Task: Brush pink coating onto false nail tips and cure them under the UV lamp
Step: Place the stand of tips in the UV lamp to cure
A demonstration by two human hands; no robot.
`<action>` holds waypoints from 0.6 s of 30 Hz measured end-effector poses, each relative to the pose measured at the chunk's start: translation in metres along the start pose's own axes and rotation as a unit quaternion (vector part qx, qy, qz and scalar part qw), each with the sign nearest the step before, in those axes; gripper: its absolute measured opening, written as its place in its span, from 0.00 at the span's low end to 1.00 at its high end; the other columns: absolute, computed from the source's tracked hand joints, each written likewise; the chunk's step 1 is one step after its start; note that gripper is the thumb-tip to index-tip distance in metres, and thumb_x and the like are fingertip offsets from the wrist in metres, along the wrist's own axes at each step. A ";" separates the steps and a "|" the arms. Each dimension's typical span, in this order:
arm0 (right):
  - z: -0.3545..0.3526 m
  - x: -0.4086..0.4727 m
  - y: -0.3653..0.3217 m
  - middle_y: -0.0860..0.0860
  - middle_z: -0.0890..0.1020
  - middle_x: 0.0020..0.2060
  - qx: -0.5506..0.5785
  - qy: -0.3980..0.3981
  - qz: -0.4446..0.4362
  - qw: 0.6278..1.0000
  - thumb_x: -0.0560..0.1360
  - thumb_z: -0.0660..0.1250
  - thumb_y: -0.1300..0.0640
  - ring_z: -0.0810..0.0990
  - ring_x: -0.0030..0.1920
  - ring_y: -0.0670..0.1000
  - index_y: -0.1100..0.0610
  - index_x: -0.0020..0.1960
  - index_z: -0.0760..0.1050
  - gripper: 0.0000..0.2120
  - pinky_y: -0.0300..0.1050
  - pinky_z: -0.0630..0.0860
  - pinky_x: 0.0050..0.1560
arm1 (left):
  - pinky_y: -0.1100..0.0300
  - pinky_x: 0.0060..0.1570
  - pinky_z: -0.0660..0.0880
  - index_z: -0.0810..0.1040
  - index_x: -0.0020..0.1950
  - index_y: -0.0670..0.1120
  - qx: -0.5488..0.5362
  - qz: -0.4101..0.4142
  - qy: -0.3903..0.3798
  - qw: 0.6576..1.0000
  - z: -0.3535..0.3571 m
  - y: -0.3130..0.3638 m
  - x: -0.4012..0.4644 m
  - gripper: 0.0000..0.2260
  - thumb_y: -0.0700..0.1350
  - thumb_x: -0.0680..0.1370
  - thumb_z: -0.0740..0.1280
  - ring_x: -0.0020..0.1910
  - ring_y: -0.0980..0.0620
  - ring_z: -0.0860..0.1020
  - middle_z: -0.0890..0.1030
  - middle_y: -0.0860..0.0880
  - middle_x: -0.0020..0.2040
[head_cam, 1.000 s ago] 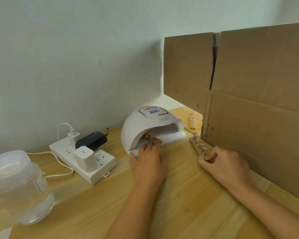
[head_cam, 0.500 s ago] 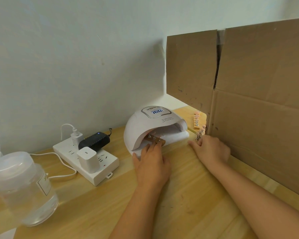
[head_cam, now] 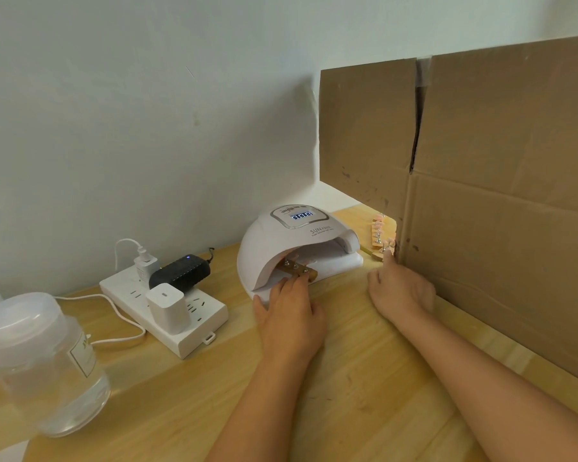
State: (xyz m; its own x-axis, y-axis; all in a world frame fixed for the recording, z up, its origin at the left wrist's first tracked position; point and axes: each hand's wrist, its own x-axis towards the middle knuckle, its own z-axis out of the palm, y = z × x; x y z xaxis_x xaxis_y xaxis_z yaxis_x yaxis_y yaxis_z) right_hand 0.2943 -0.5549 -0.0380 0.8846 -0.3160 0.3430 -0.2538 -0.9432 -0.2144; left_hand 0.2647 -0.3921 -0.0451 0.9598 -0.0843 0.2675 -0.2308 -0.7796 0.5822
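Wooden table (head_cam: 364, 378), lamp (head_cam: 281, 248), probably jar (head_cam: 44, 368)
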 end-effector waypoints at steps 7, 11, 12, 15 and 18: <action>-0.009 -0.012 -0.003 0.46 0.80 0.41 0.097 0.000 -0.176 0.979 0.76 0.57 0.54 0.77 0.42 0.49 0.47 0.59 0.75 0.14 0.40 0.63 0.35 | 0.46 0.70 0.42 0.61 0.70 0.54 0.007 -0.004 -0.001 1.000 0.000 0.001 0.000 0.22 0.42 0.76 0.56 0.70 0.58 0.56 0.65 0.57 0.69; -0.009 -0.024 -0.023 0.45 0.80 0.45 0.097 -0.029 -0.321 0.942 0.74 0.60 0.53 0.77 0.45 0.48 0.44 0.59 0.76 0.15 0.40 0.63 0.36 | 0.47 0.70 0.42 0.64 0.69 0.53 -0.007 -0.010 0.009 1.000 -0.001 0.002 0.000 0.21 0.41 0.76 0.56 0.70 0.57 0.58 0.67 0.55 0.67; -0.008 -0.024 -0.028 0.45 0.80 0.46 0.098 -0.033 -0.334 0.937 0.74 0.60 0.54 0.76 0.47 0.48 0.45 0.58 0.76 0.15 0.40 0.63 0.37 | 0.48 0.70 0.42 0.65 0.68 0.52 -0.012 -0.012 0.012 1.000 -0.001 0.002 0.000 0.20 0.41 0.75 0.55 0.69 0.57 0.59 0.69 0.54 0.66; -0.005 -0.022 -0.040 0.47 0.78 0.45 0.099 -0.060 -0.345 0.931 0.75 0.59 0.54 0.76 0.48 0.50 0.49 0.54 0.77 0.11 0.42 0.63 0.36 | 0.49 0.70 0.44 0.68 0.63 0.50 -0.024 -0.021 0.015 0.999 -0.002 0.003 0.001 0.17 0.40 0.75 0.55 0.67 0.56 0.63 0.71 0.53 0.63; 0.000 -0.017 -0.043 0.47 0.76 0.46 0.070 -0.062 -0.286 0.954 0.76 0.56 0.52 0.76 0.49 0.52 0.48 0.58 0.74 0.13 0.42 0.62 0.37 | 0.51 0.70 0.47 0.68 0.63 0.48 -0.008 -0.028 0.020 0.999 -0.001 0.003 0.003 0.16 0.41 0.75 0.55 0.66 0.54 0.64 0.72 0.52 0.62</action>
State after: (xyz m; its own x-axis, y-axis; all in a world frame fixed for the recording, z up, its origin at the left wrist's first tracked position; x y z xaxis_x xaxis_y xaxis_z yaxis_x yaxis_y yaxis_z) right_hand 0.2897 -0.5086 -0.0343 0.9042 0.2693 0.3316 0.3315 -0.9320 -0.1469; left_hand 0.2666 -0.3938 -0.0422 0.9642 -0.0168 0.2647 -0.1807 -0.7719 0.6095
